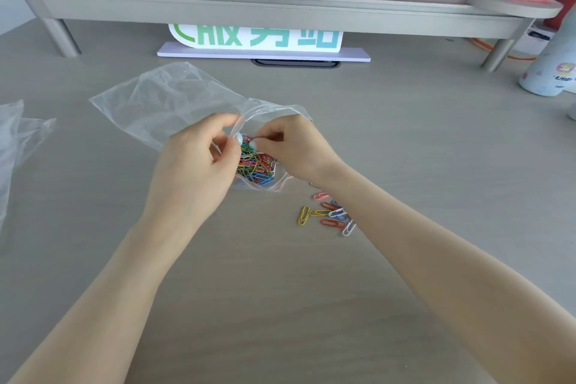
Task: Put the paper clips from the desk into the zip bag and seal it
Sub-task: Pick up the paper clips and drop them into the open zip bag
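Lighting: even, soft daylight-like illumination is filling the scene; the tabletop (405,134) is reading bright with no hard hotspots. Shadows: faint, diffuse shading is sitting under the forearms and beneath the raised shelf (249,9) at 12 o'clock. Glare: pale sheen is showing on the creased zip bag (162,100) toward 10 o'clock. Distortion: wide-angle bending is curving the shelf edge and stretching the arms toward 5 and 7 o'clock. Focus: centre is appearing reasonably sharp; paper clips (327,215) are resolving clearly; corners at 1 and 2 o'clock are looking softer.
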Demonstrator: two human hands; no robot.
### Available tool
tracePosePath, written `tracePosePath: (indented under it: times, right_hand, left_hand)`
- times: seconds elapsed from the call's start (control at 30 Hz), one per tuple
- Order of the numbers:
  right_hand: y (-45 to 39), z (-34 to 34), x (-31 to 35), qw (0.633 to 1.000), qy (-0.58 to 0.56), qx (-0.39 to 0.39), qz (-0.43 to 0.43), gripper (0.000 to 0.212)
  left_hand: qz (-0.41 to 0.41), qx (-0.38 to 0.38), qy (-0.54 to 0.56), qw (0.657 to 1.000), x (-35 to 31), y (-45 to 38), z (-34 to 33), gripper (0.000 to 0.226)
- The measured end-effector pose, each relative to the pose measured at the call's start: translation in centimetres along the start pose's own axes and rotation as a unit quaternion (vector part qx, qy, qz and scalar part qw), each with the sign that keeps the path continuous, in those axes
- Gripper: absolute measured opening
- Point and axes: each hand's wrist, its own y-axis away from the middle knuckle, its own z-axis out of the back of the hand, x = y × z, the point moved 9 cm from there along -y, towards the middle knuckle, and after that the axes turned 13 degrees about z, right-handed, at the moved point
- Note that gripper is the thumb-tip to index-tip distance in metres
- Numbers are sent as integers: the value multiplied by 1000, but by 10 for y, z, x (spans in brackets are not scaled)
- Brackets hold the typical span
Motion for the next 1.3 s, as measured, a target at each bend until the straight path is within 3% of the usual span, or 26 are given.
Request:
tracePosePath:
  times: [0.27,0.37,0.53,0.63,0.77,1.07,1.13,1.3]
  right_hand:
    - [-19,-6,-5,995,101,-19,13,18]
    - [-19,-5,1,991,126,-23,40,1]
    - [-17,-1,7,984,163,-26,64,19]
    - [-10,5,12,986,142,-31,78,29]
    - [13,26,4,992,105,-19,69,16]
    - [88,80,-47,996,81,26,8,15]
    - [100,82,-54,995,80,59,-7,22]
    - [122,89,-59,977,191,93,-27,78]
  left_hand:
    - [-1,-4,5,1000,0,-1,2,23]
    - [-2,-4,5,1000,0,-1,2,23]
    - [-1,-3,0,1000,0,-1,1,24]
    - [4,-1,-1,1000,1,-1,1,23]
    - [7,-1,-1,1000,2,-2,0,23]
    - [3,-1,-10,1000,1,0,-2,23]
    - [2,0,-10,1000,0,1,-2,23]
    - [2,1,-9,1000,-2,2,-3,22]
